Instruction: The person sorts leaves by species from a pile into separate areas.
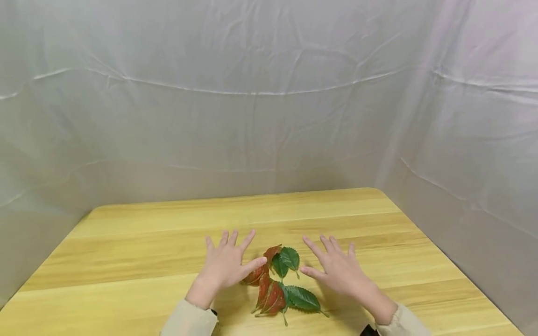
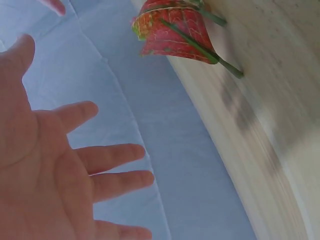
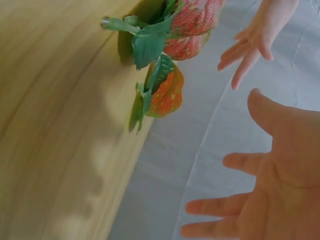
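Note:
Several red leaves (image 1: 272, 295) and green leaves (image 1: 303, 298) lie in a loose pile near the front middle of the wooden table. My left hand (image 1: 224, 263) hovers at the left of the pile, palm down with fingers spread; its thumb overlaps the red leaves in the head view. To the right of the green leaves is my right hand (image 1: 339, 269), its fingers spread too and nothing in it. Red leaves (image 2: 182, 32) with green stems show past the left palm in the left wrist view. The right wrist view has green leaves (image 3: 151, 45) in front of red ones (image 3: 196, 17).
The light wood-grain table (image 1: 138, 242) has rounded far corners. Grey sheeting (image 1: 252, 116) hangs behind it and along both sides, creased in places. Light sleeves (image 1: 189, 322) cover both forearms.

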Motion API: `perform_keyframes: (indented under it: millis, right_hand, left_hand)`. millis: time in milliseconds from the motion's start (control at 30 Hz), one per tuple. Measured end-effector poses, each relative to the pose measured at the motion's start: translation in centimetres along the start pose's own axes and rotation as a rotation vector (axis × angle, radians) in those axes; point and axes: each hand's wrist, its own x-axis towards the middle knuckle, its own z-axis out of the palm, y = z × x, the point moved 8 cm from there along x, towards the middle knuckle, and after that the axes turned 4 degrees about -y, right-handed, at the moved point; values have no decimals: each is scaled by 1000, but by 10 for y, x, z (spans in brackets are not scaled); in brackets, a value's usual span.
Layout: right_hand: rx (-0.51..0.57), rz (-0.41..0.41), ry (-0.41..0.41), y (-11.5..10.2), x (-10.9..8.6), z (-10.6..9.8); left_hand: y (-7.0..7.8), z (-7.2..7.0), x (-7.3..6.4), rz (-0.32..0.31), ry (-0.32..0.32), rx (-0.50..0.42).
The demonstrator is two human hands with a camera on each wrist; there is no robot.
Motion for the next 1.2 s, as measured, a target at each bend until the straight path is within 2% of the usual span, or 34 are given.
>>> perform_keyframes:
  millis: [133, 200, 333, 433, 600, 800, 1033, 1200]
  right_hand:
    - [26, -14, -36, 0, 1, 2]
    - [30, -23, -64, -1, 1, 5]
    - [24, -54, -117, -4, 0, 10]
    - [32, -117, -153, -7, -1, 13]
    - [135, -230, -268, -10, -5, 22]
    - [282, -266, -424, -8, -9, 34]
    - [352, -288, -500, -6, -9, 42]
    - [414, -374, -551, -7, -10, 44]
  left_hand:
    - [-4, -1, 1, 6, 12, -51]
    - [-4, -1, 0, 34, 18, -86]
    - [-1, 2, 0, 141, -33, -242]
    - [0, 6, 0, 180, -86, -350]
    - [-3, 8, 0, 170, -92, -374]
    - [-4, 10, 2, 181, -120, -477]
    - [-5, 15, 5, 228, -170, -576]
    - [-5, 18, 6, 242, -228, -624]
